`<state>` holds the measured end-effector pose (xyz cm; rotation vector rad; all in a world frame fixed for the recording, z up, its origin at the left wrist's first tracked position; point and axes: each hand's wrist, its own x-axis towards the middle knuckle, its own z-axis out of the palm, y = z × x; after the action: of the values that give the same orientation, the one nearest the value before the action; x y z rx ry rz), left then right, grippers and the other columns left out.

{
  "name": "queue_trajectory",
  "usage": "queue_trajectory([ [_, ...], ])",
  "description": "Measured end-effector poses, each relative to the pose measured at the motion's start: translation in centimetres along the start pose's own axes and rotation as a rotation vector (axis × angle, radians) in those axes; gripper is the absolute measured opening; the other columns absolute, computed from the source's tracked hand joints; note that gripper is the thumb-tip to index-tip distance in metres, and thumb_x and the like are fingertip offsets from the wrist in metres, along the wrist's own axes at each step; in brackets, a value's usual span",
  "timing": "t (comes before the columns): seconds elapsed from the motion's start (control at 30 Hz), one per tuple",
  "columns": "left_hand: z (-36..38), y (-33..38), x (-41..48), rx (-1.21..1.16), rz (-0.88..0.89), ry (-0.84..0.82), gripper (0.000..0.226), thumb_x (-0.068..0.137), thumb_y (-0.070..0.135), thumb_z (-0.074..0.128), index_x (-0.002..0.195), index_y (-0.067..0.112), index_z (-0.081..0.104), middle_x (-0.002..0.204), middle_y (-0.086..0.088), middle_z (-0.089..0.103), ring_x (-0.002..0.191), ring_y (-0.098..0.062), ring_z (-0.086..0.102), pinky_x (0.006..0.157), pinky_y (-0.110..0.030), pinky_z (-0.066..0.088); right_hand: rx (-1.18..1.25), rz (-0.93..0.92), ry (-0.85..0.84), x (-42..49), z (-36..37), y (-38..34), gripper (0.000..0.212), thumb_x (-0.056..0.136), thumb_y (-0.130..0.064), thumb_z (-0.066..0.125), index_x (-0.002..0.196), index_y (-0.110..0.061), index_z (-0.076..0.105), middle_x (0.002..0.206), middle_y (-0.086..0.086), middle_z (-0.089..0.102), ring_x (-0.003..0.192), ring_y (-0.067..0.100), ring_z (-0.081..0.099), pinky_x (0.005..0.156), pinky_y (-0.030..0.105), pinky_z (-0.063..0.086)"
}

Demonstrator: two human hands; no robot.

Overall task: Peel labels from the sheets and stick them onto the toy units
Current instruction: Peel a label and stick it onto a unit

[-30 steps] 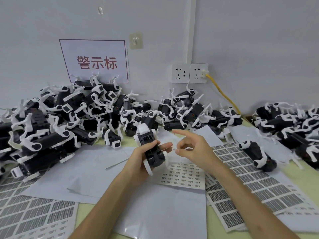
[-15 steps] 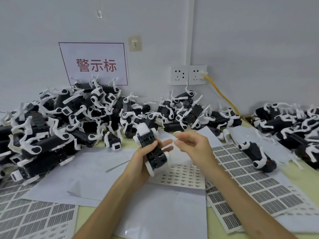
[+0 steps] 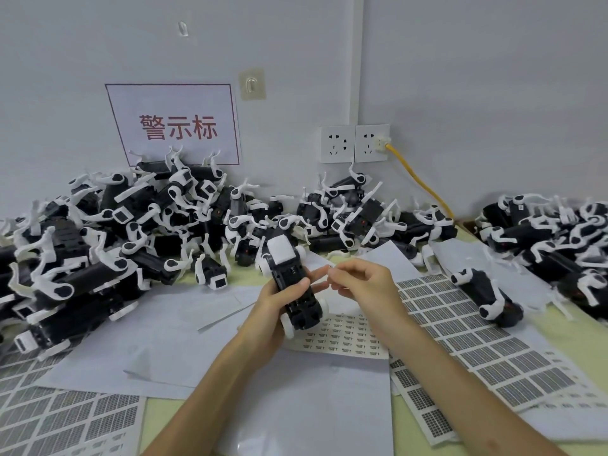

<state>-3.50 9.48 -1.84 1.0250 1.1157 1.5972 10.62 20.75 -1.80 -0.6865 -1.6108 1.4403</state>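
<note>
On the head camera I see the left hand (image 3: 279, 302) wrapped round a glossy black-and-white plastic toy unit (image 3: 293, 278), held above the matte label sheet (image 3: 348, 337) mid-table. The right hand (image 3: 365, 284) pinches a tiny pale label (image 3: 330, 267) just beside it (barely a sliver on my screen). Spiky heaps of units (image 3: 131, 225) crowd the far wall edge, and smooth blank paper (image 3: 312, 406) lies nearest me.

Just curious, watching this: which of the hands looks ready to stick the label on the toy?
The right hand: its fingertips pinch something small, likely a label, beside the toy. The left hand is busy gripping that toy.
</note>
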Motion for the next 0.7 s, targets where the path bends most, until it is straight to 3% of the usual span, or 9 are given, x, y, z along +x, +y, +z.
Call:
queue_trajectory([
  [0.23, -0.1, -0.8, 0.5, 0.043, 0.020, 0.033, 0.044, 0.093, 0.035, 0.067, 0.132, 0.014, 0.062, 0.138, 0.003, 0.069, 0.126, -0.023, 0.067, 0.093, -0.037, 0.056, -0.224, -0.128, 0.064, -0.2, 0.1, -0.1, 0.016, 0.087, -0.012, 0.071, 0.073, -0.020, 0.071, 0.073, -0.002, 0.070, 0.071, 0.011, 0.065, 0.077, 0.040, 0.056],
  [0.3, -0.1, -0.6, 0.7, 0.029, 0.025, 0.096, 0.043, 0.095, 0.043, 0.066, 0.128, 0.015, 0.067, 0.133, 0.001, 0.071, 0.125, -0.024, 0.067, 0.092, -0.036, 0.056, -0.248, -0.210, 0.060, -0.4, 0.3, -0.4, 0.017, 0.087, -0.009, 0.071, 0.075, -0.020, 0.069, 0.074, -0.006, 0.071, 0.072, 0.011, 0.066, 0.076, 0.038, 0.056],
  [0.37, -0.1, -0.2, 0.8, -0.104, 0.002, 0.180, 0.044, 0.097, 0.049, 0.058, 0.121, 0.015, 0.071, 0.129, -0.007, 0.073, 0.123, -0.028, 0.068, 0.097, -0.043, 0.053, -0.240, -0.277, 0.023, -0.7, 0.5, -0.7, 0.015, 0.088, -0.012, 0.073, 0.079, -0.024, 0.069, 0.079, -0.011, 0.073, 0.075, 0.005, 0.067, 0.074, 0.029, 0.056],
  [0.43, -0.3, 0.3, 0.8, -0.333, -0.024, 0.236, 0.054, 0.100, 0.051, 0.049, 0.127, 0.007, 0.064, 0.134, -0.019, 0.068, 0.126, -0.035, 0.065, 0.105, -0.048, 0.049, -0.214, -0.257, -0.063, -0.9, 0.8, -0.7, 0.015, 0.088, -0.023, 0.078, 0.095, -0.033, 0.069, 0.096, -0.016, 0.072, 0.090, 0.004, 0.069, 0.079, 0.025, 0.057],
  [0.57, -0.8, 0.8, 0.6, -0.479, -0.041, 0.234, 0.065, 0.107, 0.055, 0.035, 0.136, 0.002, 0.058, 0.149, -0.023, 0.055, 0.131, -0.036, 0.055, 0.111, -0.047, 0.042, -0.319, -0.130, -0.235, -1.3, 1.6, 0.2, 0.076, 0.076, -0.044, 0.088, 0.137, -0.044, 0.043, 0.118, -0.025, 0.063, 0.110, -0.004, 0.061, 0.087, 0.016, 0.049],
  [0.7, -0.4, 0.7, 0.5, -0.558, -0.076, 0.177, 0.075, 0.106, 0.057, 0.033, 0.149, -0.003, 0.047, 0.152, -0.019, 0.052, 0.137, -0.036, 0.051, 0.119, -0.047, 0.036, -0.340, -0.186, -0.140, -1.5, 2.0, 0.8, 0.080, 0.079, -0.038, 0.088, 0.141, -0.041, 0.038, 0.122, -0.017, 0.064, 0.112, -0.003, 0.061, 0.093, 0.016, 0.048],
])
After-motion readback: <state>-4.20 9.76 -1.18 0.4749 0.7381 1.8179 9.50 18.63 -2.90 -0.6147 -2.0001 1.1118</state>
